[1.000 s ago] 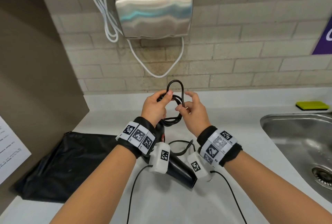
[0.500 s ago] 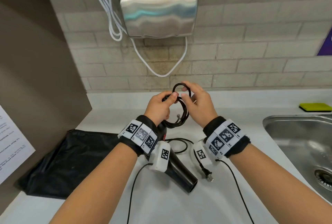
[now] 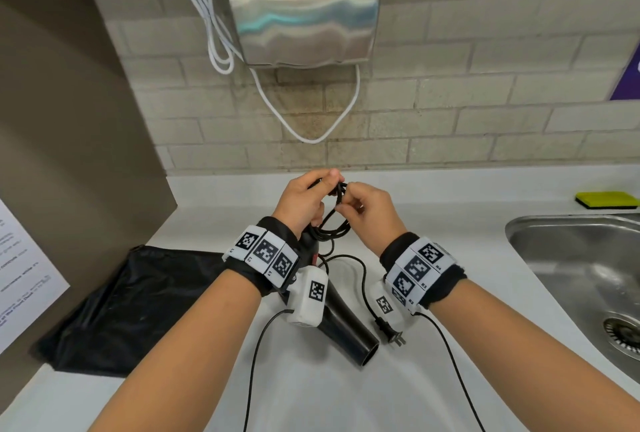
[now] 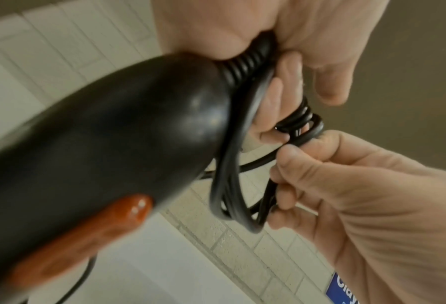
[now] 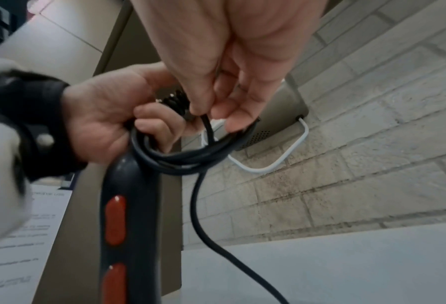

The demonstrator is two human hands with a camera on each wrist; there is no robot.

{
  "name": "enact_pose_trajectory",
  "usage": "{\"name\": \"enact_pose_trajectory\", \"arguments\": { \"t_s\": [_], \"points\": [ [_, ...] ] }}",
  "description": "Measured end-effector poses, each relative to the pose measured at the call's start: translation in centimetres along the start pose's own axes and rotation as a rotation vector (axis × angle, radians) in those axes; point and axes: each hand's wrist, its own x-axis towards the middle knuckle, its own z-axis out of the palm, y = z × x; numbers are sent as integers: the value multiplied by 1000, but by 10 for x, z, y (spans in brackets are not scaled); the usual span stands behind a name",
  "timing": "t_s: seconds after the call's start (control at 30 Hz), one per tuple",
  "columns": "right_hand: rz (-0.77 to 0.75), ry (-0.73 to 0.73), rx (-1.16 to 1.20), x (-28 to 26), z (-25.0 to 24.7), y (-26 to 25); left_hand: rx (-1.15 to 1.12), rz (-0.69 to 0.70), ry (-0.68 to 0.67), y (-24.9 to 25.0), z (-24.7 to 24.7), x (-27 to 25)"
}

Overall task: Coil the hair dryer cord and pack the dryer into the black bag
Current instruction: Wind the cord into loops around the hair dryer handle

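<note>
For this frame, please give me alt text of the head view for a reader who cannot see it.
Both hands, left hand and right hand, hold black cord loops above the hair dryer on a white counter. Its plug lies loose; a black bag lies left.

Even bright light; wrist views blurred, edges warped.

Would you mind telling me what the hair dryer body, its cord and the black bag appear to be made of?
Hair dryer: glossy black moulded plastic, judging by its soft highlights. Cord: smooth rubbery sheath, bending into loops. Black bag: thin, limp fabric or plastic film; the wrinkles leave it open.
</note>
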Motion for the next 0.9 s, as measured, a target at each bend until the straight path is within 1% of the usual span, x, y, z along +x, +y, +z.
{"name": "enact_pose_trajectory", "arguments": {
  "t_s": [0.07, 0.17, 0.2, 0.27, 0.33, 0.37, 0.43, 0.53, 0.67, 0.7, 0.8, 0.83, 0.9],
  "points": [
    [37, 12, -6, -3, -1, 4, 12, 0, 5, 0, 2, 0],
    [199, 110, 19, -7, -1, 13, 14, -16, -3, -1, 3, 1],
    [243, 100, 44, -8, -3, 15, 15, -20, -17, -1, 3, 0],
    [288, -35, 149, -6, -5, 18, 32, -24, -51, 0, 4, -1],
    [281, -198, 263, -3, -6, 21, 43, -30, -76, 1, 5, -4],
    [272, -269, 286, -3, -7, 21, 40, -36, -79, 1, 4, -4],
    [267, -353, 277, -1, -6, 20, 33, -46, -71, 2, 2, -4],
    [289, -356, 251, 0, -4, 22, 25, -55, -64, 1, -5, -4],
    [386, -297, 481, 4, -9, 22, -6, -71, -44, 1, -14, -4],
    [382, -290, 453, 5, -12, 23, -3, -74, -49, 1, -15, -5],
    [276, -294, 258, 11, -16, 24, 36, -89, -70, 2, -15, -6],
    [255, -269, 185, 14, -17, 22, 62, -94, -78, 3, -14, -5],
    [218, -169, 42, 20, -20, 16, 135, -102, -103, 4, -11, -4]
  ]
}}
